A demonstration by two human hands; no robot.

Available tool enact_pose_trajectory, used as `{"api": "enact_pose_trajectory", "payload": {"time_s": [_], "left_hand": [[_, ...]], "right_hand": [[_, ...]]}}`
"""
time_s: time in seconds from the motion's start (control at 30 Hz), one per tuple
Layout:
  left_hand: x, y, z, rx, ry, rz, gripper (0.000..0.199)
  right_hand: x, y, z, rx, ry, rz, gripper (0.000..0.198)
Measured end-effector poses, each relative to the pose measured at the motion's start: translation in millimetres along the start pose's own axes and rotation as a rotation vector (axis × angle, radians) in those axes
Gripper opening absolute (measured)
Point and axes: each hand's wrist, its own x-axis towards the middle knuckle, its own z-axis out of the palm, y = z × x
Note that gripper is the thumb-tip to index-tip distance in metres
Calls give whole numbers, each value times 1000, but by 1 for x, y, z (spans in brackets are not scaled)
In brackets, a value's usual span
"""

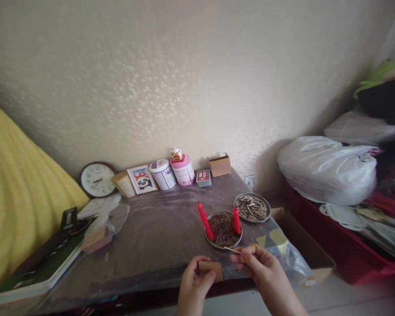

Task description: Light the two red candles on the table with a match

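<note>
My left hand (197, 281) is closed around a small brown matchbox (213, 270) near the table's front edge. Between the fingertips of my right hand (258, 263) is a thin matchstick (231, 250), its end pointing left toward the front rim of a round plate (221, 247). Dark crumbly residue covers that plate. A taller red candle (204, 221) leans on its left side, and a shorter red candle (237, 220) stands at its right; no flame shows on either. Behind to the right, a second round dish (269, 213) holds a heap of used matchsticks (253, 208).
Along the wall stand a clock (98, 180), a panda picture (142, 179), two canisters (163, 174), a small red-and-grey box (203, 178) and an open carton (220, 166). A green book (39, 265) lies left. Plastic bags (327, 171) and a cardboard box (306, 243) are at right.
</note>
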Motion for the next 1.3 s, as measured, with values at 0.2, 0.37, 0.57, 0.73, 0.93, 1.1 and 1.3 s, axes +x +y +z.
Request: {"api": "enact_pose_trajectory", "payload": {"time_s": [0.2, 0.37, 0.57, 0.73, 0.93, 1.1, 1.3], "left_hand": [[1, 0, 0, -126, -41, -20, 22], [-7, 13, 2, -448, -119, -223, 19], [-11, 26, 0, -535, -162, -322, 15], [-12, 28, 2, -510, -183, -336, 12], [-11, 20, 6, -462, -186, -342, 12], [-5, 14, 3, -462, -59, -271, 13], [-1, 10, -3, -418, -80, -250, 14]], "right_hand": [[2, 1, -2, -48, -6, -23, 35], [2, 6, -1, -193, -59, -18, 37], [-1, 13, 5, -240, -162, 49, 39], [-4, 15, 6, -303, -236, 43, 31], [-10, 16, 6, -827, -298, -216, 18], [-8, 16, 0, -969, -177, -270, 15], [-9, 14, -1, -935, -179, -324, 22]]}}
